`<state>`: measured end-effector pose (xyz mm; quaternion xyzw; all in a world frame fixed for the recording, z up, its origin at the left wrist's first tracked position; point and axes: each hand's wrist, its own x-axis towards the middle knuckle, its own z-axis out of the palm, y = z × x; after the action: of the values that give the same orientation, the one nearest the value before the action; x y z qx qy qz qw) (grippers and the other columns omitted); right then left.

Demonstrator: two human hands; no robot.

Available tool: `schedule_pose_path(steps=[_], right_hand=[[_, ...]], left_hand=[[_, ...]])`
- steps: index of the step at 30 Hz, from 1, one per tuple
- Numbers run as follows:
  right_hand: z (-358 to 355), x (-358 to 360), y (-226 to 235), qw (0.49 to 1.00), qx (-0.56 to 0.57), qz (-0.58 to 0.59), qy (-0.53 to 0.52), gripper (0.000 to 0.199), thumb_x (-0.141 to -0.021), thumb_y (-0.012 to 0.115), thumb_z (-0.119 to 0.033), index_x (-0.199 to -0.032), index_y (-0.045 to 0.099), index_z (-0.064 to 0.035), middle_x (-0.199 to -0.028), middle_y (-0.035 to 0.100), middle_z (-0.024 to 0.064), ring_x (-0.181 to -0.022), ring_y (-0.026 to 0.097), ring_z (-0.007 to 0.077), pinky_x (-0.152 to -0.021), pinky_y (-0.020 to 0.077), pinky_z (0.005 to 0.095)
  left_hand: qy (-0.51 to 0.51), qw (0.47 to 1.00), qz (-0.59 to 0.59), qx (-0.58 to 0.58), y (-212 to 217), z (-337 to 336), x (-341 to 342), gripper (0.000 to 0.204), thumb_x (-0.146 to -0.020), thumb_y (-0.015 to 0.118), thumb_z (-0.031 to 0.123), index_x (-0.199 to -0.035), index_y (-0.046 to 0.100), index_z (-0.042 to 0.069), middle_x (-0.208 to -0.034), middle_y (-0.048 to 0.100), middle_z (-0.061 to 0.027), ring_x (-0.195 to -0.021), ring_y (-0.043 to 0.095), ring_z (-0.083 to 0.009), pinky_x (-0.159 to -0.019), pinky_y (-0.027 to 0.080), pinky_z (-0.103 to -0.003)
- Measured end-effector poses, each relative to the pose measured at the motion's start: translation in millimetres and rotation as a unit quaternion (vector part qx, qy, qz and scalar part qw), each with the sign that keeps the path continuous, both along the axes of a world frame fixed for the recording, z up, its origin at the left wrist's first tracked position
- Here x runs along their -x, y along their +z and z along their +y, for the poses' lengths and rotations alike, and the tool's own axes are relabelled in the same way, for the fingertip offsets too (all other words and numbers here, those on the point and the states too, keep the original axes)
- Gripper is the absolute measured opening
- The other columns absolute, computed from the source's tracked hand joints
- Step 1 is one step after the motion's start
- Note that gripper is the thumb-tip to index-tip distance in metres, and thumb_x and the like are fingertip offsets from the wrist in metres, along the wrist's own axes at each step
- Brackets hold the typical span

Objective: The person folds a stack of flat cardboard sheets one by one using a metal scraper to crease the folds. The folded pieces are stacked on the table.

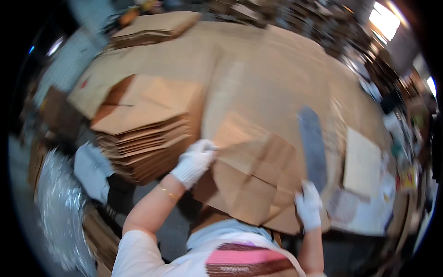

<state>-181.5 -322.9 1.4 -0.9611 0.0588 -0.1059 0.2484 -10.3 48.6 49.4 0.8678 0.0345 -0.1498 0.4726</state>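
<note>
In front of me, at the table's near edge, lies a brown paper bag [258, 180], creased and partly folded. My left hand [194, 161], in a white knitted glove, is closed on its upper left edge. At the bag's right edge my right hand [309, 206], gloved the same way, grips the paper; its fingers are slightly blurred. To the left of the bag stands a thick stack of folded brown paper bags [152, 106], its layers fanned along the near side.
Brown paper covers the large table [258, 60]. A blue-grey flat strip [314, 143], a cream sheet [361, 161] and white papers [369, 214] lie at right. Another brown paper stack [154, 27] sits back left. Clear plastic wrap [57, 207] bulges at lower left.
</note>
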Motion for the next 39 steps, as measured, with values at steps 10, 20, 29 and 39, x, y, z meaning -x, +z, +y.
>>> schedule_pose_path(steps=[10, 20, 29, 39], right_hand=[[169, -218, 64, 0.885, -0.447, -0.03, 0.126, 0.046, -0.094, 0.065, -0.007, -0.14, 0.061, -0.001, -0.081, 0.053, -0.0029, -0.073, 0.05, 0.006, -0.065, 0.0458, 0.0255], [311, -261, 94, 0.95, -0.009, 0.168, 0.263, 0.033, -0.098, 0.055, -0.031, -0.125, 0.072, -0.0241, -0.14, 0.061, 0.0119, -0.123, 0.062, 0.0373, -0.102, 0.0526, 0.0459], [116, -62, 24, 0.988, 0.072, 0.066, 0.116, 0.071, -0.072, 0.084, -0.026, -0.131, 0.06, 0.0065, -0.148, 0.052, 0.0235, -0.141, 0.045, 0.0419, -0.122, 0.0317, 0.0527], [3, 7, 21, 0.961, 0.031, 0.173, -0.214, 0.066, -0.08, 0.078, -0.031, -0.133, 0.06, 0.0027, -0.137, 0.059, 0.0229, -0.127, 0.057, 0.0396, -0.106, 0.0465, 0.0472]], left_hand=[[0.01, 0.864, -0.422, -0.274, 234, 142, -130, 0.016, -0.099, 0.056, 0.018, -0.105, 0.067, 0.008, -0.092, 0.068, -0.0133, -0.085, 0.065, -0.0251, -0.077, 0.052, -0.037], [0.017, 0.866, -0.114, -0.487, 16, 396, -142, 0.025, -0.094, 0.053, 0.012, -0.101, 0.075, 0.001, -0.102, 0.074, -0.0225, -0.094, 0.071, -0.0403, -0.083, 0.056, -0.049], [0.196, 0.857, -0.472, -0.061, 137, 240, -11, 0.04, -0.11, 0.047, 0.011, -0.145, 0.052, -0.006, -0.147, 0.059, -0.0166, -0.136, 0.054, -0.0232, -0.12, 0.036, -0.036], [-0.334, 0.847, -0.356, -0.209, -24, -8, 6, 0.054, -0.078, 0.076, 0.008, -0.13, 0.061, 0.008, -0.139, 0.061, -0.0117, -0.13, 0.055, -0.0349, -0.105, 0.046, -0.047]])
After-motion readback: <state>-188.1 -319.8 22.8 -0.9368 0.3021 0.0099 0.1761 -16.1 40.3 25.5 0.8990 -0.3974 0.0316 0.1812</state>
